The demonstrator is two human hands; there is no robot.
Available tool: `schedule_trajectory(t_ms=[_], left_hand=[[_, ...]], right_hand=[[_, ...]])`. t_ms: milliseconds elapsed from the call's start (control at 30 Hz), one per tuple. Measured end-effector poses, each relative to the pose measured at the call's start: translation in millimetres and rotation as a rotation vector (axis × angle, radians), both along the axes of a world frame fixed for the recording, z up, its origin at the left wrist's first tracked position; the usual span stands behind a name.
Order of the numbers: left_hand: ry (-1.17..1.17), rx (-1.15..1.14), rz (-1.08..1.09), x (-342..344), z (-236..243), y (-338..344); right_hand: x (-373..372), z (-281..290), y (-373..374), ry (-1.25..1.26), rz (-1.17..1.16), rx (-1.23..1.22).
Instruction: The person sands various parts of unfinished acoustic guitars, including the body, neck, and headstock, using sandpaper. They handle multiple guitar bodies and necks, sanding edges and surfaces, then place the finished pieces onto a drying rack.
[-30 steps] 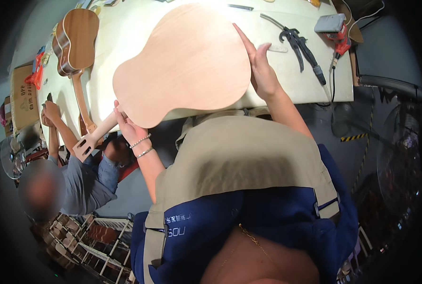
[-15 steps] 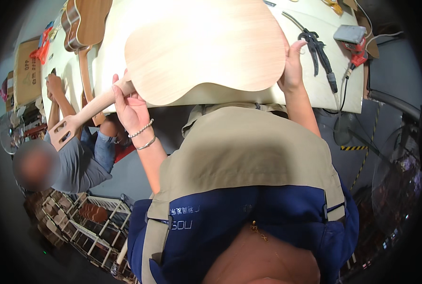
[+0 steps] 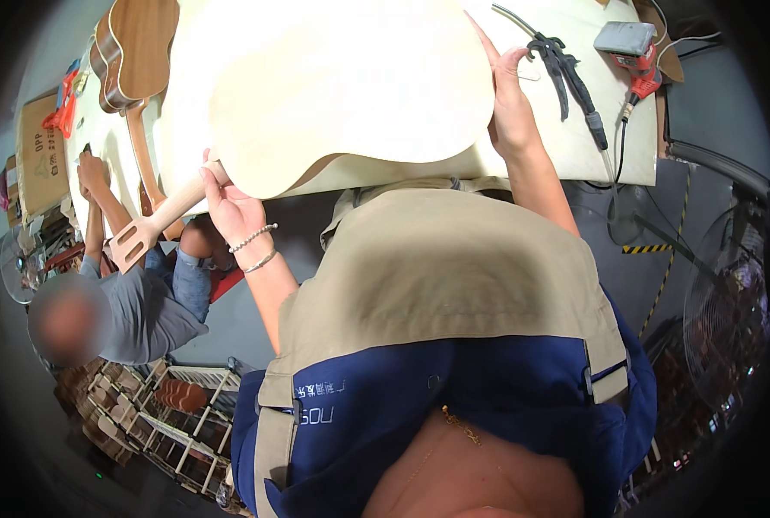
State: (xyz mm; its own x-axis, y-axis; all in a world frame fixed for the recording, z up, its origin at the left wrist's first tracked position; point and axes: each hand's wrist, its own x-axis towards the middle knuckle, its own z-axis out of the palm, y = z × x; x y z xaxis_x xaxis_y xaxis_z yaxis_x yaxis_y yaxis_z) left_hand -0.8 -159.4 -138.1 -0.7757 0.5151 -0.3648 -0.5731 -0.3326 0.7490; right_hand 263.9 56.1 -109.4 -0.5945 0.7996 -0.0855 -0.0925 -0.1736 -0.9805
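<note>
air gun [image 3: 583, 97] between right hand [image 3: 513, 112] and sander [image 3: 637, 62]

White glare on the guitar body [image 3: 350, 95], dark fisheye edges

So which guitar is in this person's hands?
The pale guitar: the left hand grips its neck and the right hand touches its body's edge. The brown guitar lies on the table, with neither hand on it.

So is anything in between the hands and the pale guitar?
No, nothing visible. The left hand holds the pale guitar by its neck, and the right hand is at the body's right edge. The black tool lies farther right, not between them.
</note>
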Motion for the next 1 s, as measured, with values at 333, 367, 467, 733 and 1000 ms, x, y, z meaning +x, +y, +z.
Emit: schedule_trajectory(t_ms=[333,367,467,733,1000], left_hand=[[0.113,0.021,0.039,16.3,13.5,11.5],[0.122,0.028,0.044,17.4,11.3,12.4],[0.15,0.042,0.061,16.1,10.7,14.0],[0.236,0.07,0.018,26.8,39.5,23.2],[0.313,0.03,0.049,37.9,59.8,29.9]], right_hand=[[1.8,-4.4,-10.1,-0.094,-0.019,-0.163],[-0.2,-8.8,-13.2,-0.074,-0.118,-0.291],[3.3,-10.9,-13.1,-0.023,-0.128,-0.349],[20.9,-31.5,-0.9,0.052,-0.021,-0.385],[29.6,-42.9,-1.7,-0.016,0.017,-0.455]])
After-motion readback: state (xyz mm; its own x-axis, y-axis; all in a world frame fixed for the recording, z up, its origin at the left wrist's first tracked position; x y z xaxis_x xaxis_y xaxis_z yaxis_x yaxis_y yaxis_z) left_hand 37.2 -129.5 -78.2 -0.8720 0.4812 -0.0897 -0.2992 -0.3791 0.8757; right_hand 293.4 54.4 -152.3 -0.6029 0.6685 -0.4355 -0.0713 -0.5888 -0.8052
